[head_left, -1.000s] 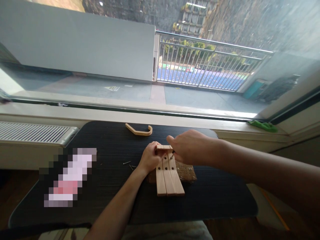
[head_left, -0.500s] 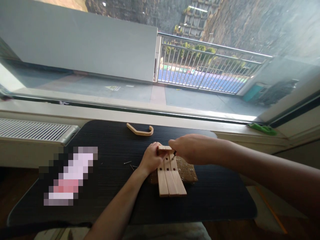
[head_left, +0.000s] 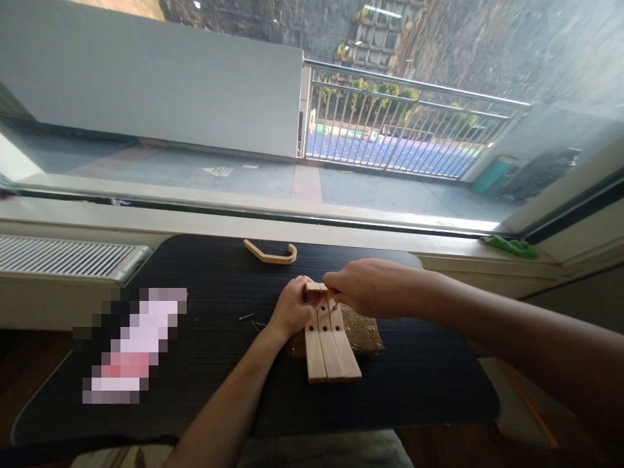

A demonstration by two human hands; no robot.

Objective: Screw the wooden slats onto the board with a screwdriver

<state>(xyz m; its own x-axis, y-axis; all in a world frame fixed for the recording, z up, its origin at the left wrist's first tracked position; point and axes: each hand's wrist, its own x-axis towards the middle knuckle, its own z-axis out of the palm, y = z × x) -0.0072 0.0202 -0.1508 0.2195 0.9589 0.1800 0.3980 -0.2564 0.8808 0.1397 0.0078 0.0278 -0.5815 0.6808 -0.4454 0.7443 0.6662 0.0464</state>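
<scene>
A pale wooden piece of three joined slats, with drilled holes and a raised top end, lies on a tan padded block. My left hand is closed around its upper left edge, steadying it. Above the right slat, my right hand is closed in a pinch on a small dark tool, now mostly hidden by the fingers. Just below those fingers a metal screw stands in a hole of the right slat.
Several loose screws lie left of my left wrist on the black table. A curved wooden hook-shaped piece rests near the far edge. A blurred pinkish item is at left. Beyond are a radiator, a green cloth and a window.
My right hand has shifted slightly and turned at the screw, hiding the dark tool that showed earlier. My left hand keeps its hold on the wooden piece. The whole view has shifted a little.
</scene>
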